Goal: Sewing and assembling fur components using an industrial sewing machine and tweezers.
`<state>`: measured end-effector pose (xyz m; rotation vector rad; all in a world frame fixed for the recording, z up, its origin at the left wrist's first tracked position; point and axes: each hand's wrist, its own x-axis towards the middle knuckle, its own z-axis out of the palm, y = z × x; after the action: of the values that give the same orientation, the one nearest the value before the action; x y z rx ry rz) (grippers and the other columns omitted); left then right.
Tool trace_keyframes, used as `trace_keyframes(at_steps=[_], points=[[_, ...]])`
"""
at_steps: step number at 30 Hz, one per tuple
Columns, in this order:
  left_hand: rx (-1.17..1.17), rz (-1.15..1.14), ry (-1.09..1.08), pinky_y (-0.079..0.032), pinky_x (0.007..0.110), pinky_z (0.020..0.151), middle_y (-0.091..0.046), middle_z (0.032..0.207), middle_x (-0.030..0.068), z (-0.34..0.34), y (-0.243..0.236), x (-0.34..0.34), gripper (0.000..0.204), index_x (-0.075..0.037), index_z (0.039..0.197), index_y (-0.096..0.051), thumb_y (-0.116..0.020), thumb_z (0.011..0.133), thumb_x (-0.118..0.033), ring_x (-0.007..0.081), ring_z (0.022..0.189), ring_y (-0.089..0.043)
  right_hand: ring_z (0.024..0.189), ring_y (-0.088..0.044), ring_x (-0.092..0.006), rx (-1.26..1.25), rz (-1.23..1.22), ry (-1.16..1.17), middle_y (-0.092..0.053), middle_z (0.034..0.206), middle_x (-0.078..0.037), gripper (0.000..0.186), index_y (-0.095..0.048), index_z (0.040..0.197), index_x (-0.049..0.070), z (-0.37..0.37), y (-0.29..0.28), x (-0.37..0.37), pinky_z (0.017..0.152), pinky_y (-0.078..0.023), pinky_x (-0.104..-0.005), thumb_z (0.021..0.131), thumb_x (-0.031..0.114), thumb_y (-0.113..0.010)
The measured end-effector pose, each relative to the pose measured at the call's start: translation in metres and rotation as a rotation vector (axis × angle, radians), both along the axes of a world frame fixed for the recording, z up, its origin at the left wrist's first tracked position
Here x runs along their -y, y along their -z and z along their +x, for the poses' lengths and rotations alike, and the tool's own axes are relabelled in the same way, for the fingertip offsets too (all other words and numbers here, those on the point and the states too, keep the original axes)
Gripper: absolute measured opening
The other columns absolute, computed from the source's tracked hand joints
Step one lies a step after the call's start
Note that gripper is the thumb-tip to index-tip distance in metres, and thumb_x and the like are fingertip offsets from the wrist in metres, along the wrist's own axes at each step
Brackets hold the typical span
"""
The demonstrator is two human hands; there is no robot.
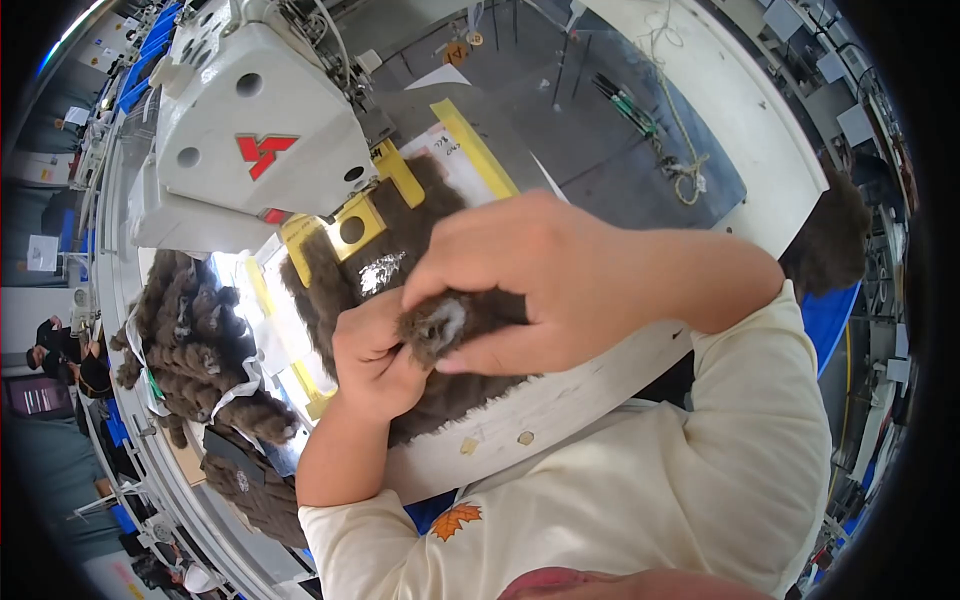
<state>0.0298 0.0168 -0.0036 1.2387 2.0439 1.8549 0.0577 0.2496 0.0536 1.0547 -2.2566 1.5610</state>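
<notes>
My right hand [540,280] pinches a small brown furry piece [432,330] with a pale grey part showing at its end. My left hand [375,360] is closed on the same piece, just left of my right fingers. Beneath both hands lies a larger brown fur panel [455,405] on the machine bed, reaching up under yellow guide plates [395,170]. The white sewing machine head [255,120] with a red emblem stands at the upper left. A yellow-edged paper template [465,150] lies behind the plates.
Rolled brown fur pieces [190,360] lie at the left beside a dark quilted item [250,480]. Green pens [625,105] and a cord [685,165] rest on the right panel. More fur [830,235] hangs at the right edge. People [60,355] are visible at the far left.
</notes>
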Motion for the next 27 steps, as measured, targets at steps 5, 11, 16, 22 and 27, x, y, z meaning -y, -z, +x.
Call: trace_keyframes(at_steps=[5,11,16,22,27], points=[[-0.116,-0.075,0.068,-0.054,0.032,0.066,-0.072,0.084,0.0132,-0.007,-0.001,0.001,0.018,0.004,0.1,-0.074,-0.068,0.084,-0.004,0.0261,0.071,-0.07,0.083,-0.07,-0.0282,0.272,0.038,-0.063,-0.072,0.09,-0.012,0.023,-0.073,0.102,0.001,-0.007,-0.021,-0.023,0.076,-0.055,-0.04,0.086,0.018,-0.071],[-0.03,-0.173,0.158,-0.052,0.032,0.063,-0.07,0.081,0.0116,-0.002,-0.005,-0.007,0.017,0.002,0.099,-0.074,-0.07,0.088,-0.01,0.0257,0.068,-0.069,0.083,-0.068,-0.0331,-0.041,0.318,-0.178,-0.07,0.084,-0.012,0.018,-0.073,0.098,0.004,-0.005,-0.021,-0.029,0.078,-0.054,-0.0418,0.083,0.014,-0.071],[-0.031,-0.199,0.209,-0.05,0.032,0.059,-0.069,0.076,0.0105,-0.005,-0.002,-0.005,0.016,0.002,0.096,-0.074,-0.076,0.086,-0.011,0.0262,0.065,-0.067,0.078,-0.064,-0.0292,-0.235,0.45,-0.15,-0.064,0.084,-0.007,0.023,-0.068,0.095,0.005,0.001,-0.014,-0.026,0.069,-0.053,-0.0394,0.076,0.013,-0.078],[-0.059,-0.177,0.162,-0.047,0.032,0.056,-0.064,0.071,0.0104,-0.002,-0.013,-0.01,0.02,0.001,0.09,-0.074,-0.086,0.083,-0.013,0.0245,0.06,-0.063,0.075,-0.064,-0.0307,-0.107,0.582,-0.121,-0.063,0.083,-0.008,0.021,-0.067,0.093,0.004,-0.001,-0.015,-0.025,0.065,-0.052,-0.0406,0.074,0.01,-0.075],[0.022,-0.262,0.078,-0.043,0.031,0.053,-0.058,0.066,0.0098,-0.003,-0.009,-0.003,0.028,0.0,0.076,-0.065,-0.086,0.083,-0.016,0.0234,0.055,-0.054,0.076,-0.064,-0.0317,-0.115,0.462,-0.046,-0.064,0.083,-0.009,0.022,-0.069,0.096,0.005,-0.009,-0.005,-0.026,0.064,-0.052,-0.0419,0.076,0.01,-0.074]])
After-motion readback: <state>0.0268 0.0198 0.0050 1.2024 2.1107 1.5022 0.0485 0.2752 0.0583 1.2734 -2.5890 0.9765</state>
